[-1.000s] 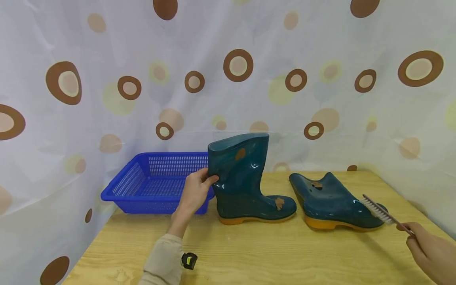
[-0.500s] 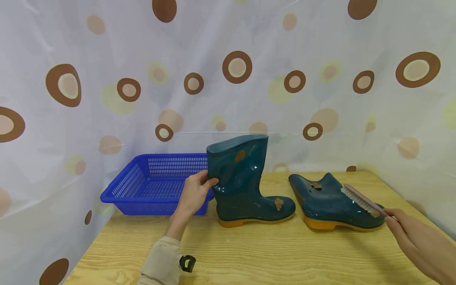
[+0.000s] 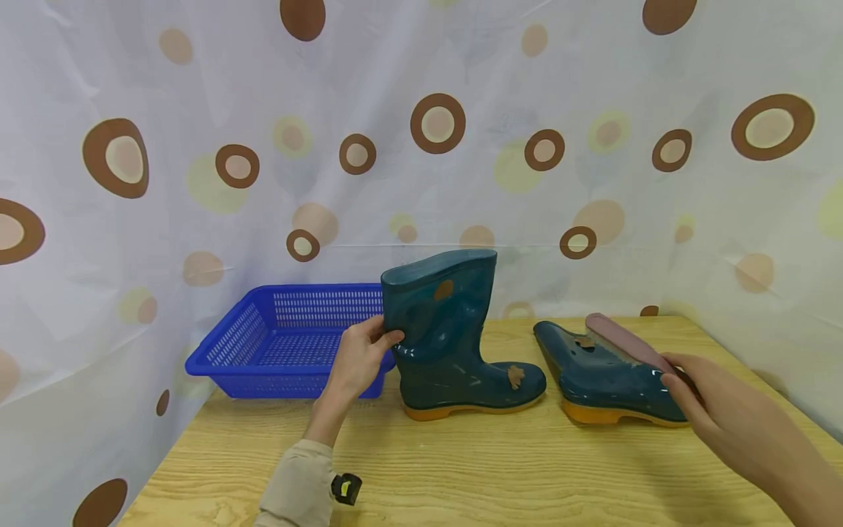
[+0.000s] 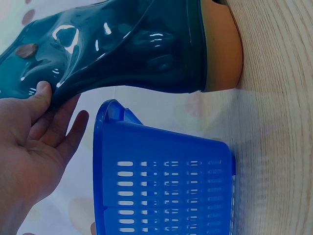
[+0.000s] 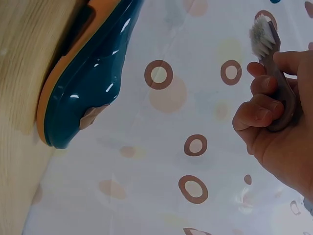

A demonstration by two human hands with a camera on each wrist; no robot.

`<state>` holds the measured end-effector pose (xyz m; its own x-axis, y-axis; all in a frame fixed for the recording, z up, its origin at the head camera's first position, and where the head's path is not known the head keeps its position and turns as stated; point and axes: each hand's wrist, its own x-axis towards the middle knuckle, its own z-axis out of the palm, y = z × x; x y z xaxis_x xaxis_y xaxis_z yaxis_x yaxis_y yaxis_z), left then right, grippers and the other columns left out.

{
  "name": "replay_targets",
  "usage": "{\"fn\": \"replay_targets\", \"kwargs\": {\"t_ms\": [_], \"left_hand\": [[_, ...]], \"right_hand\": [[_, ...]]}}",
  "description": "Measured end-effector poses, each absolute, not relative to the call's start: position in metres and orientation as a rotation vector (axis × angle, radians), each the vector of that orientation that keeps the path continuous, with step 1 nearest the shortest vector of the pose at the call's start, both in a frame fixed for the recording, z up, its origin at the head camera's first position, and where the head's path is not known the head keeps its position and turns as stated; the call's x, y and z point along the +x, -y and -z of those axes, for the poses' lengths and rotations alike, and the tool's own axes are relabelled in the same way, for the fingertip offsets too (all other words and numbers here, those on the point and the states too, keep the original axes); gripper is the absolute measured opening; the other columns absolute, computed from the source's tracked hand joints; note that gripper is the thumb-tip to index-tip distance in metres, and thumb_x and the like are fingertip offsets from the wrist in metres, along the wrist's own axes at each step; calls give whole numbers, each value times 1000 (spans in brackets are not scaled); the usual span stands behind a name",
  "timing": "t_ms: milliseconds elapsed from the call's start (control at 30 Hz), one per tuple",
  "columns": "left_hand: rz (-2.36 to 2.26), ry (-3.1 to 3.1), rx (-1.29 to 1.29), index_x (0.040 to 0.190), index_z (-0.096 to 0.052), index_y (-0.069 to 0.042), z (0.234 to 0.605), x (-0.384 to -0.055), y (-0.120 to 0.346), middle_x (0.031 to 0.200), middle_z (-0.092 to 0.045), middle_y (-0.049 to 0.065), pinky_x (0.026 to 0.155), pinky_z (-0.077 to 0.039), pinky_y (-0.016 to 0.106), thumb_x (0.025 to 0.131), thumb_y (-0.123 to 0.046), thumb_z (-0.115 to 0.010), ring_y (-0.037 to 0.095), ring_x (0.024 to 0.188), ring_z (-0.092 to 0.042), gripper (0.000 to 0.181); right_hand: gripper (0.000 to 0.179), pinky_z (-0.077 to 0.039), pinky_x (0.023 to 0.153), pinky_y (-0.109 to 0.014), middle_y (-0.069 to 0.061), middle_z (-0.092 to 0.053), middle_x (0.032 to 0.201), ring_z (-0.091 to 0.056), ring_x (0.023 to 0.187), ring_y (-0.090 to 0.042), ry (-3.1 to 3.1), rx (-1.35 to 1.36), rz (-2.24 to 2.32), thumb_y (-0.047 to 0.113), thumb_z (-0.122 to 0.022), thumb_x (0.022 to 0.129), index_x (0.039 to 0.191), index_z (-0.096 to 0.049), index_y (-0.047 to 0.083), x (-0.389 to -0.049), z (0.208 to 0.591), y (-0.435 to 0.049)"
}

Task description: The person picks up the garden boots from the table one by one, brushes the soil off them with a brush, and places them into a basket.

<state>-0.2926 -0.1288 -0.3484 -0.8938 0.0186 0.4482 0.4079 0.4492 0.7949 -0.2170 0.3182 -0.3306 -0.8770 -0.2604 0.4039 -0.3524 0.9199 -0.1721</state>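
A dark teal rubber boot (image 3: 441,329) with an orange-tan sole stands upright near the middle of the table. My left hand (image 3: 358,359) pinches the back of its shaft between thumb and fingers, plainly seen in the left wrist view (image 4: 34,132). Brown patches mark the boot's shaft and toe. To its right, a second rubber boot (image 3: 593,380) has its shaft slumped over. My right hand (image 3: 737,424) grips the handle of a pinkish-brown scrubbing brush (image 3: 626,341) with pale bristles (image 5: 262,36). In the head view the brush overlaps that second boot; whether it touches is unclear.
A blue plastic basket (image 3: 230,379) with slotted walls stands behind the left hand, left of the upright boot. The wooden table (image 3: 461,468) runs back to a white curtain (image 3: 487,197) with brown and cream dots. A black wristband (image 3: 345,488) sits by the left sleeve.
My right hand has carried the brush leftward and away from me, from the second boot's toe to its shaft, and the brush has turned to show its back. My left hand stays put.
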Motion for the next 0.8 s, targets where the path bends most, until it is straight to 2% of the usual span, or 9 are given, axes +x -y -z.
{"fn": "replay_targets", "kwargs": {"t_ms": [133,300,367,467,567,667,800], "left_hand": [[1432,2328,-368,109,-73,-7,348,-293,129,102,-76,9,89,-58,43,97,-19,-64,22,95,-72,20],[1440,2329,-370,110,-73,-7,348,-294,129,103,-76,9,91,-58,43,97,-19,-64,23,97,-72,20],[1440,2331,-364,110,-73,-7,348,-294,129,103,-76,9,91,-58,44,97,-19,-64,23,98,-72,20],[1438,2334,-356,110,-73,-7,348,-294,130,104,-76,9,91,-58,44,97,-20,-64,23,98,-72,21],[1439,2334,-359,111,-73,-7,348,-294,130,104,-76,9,92,-58,44,97,-20,-64,24,99,-72,21],[1439,2333,-364,112,-72,-7,349,-293,130,105,-76,9,93,-57,45,97,-19,-64,25,101,-72,22],[1437,2336,-366,114,-72,-7,349,-292,130,107,-75,9,96,-56,46,97,-19,-64,25,104,-71,23]], "right_hand": [[32,-43,62,-28,-5,-65,100,-54,83,-14,2617,503,-290,23,-53,104,125,-59,0,-219,326,-308],[28,-35,61,-23,4,-58,90,-44,77,-5,2557,558,-284,22,-55,103,124,-59,4,-222,321,-301],[28,-37,61,-24,4,-58,91,-44,77,-5,2551,569,-292,22,-55,103,125,-59,5,-224,320,-298],[31,-44,64,-31,-1,-63,99,-52,83,-10,2546,584,-305,22,-55,102,128,-58,4,-225,319,-294],[34,-50,71,-42,-8,-66,109,-62,92,-21,2549,599,-324,22,-55,102,131,-57,4,-226,319,-292],[34,-49,80,-49,-14,-65,119,-63,104,-30,2539,624,-339,21,-55,102,132,-55,4,-228,318,-289],[35,-47,84,-51,-15,-64,124,-61,111,-33,2513,659,-335,18,-57,100,132,-54,5,-231,316,-281]]}}
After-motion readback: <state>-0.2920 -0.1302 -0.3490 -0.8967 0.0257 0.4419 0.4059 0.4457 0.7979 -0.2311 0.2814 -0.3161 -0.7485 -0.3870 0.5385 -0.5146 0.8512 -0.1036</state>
